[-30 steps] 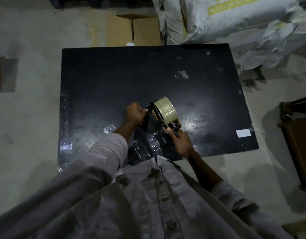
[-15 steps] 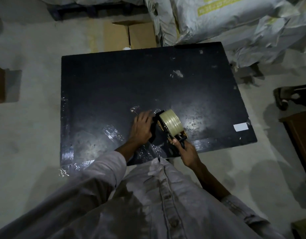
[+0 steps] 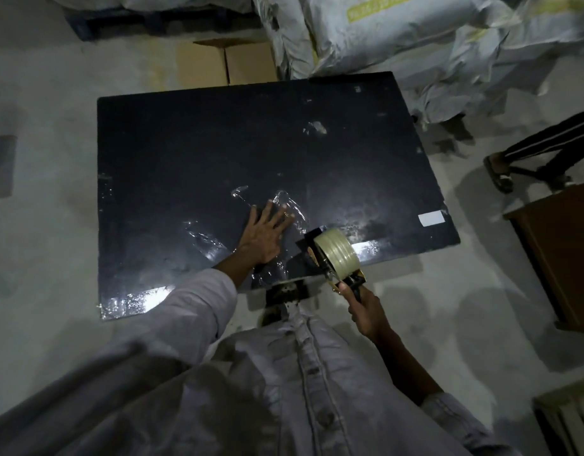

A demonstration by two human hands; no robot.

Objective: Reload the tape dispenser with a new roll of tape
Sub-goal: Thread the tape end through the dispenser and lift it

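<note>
Pressing left hand [image 3: 263,236] flat on table [image 3: 172,153]; right hand [image 3: 366,311] gripping tape dispenser [image 3: 333,258].

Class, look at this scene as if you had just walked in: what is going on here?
A person stands over a black table. The right hand grips the handle of a tape dispenser at the table's near edge, with a roll of tape already seated on it. The left hand lies flat, fingers spread, on the tabletop beside clear strips of tape stuck to the surface. It looks like the loaded dispenser is being tried out on the table.
</note>
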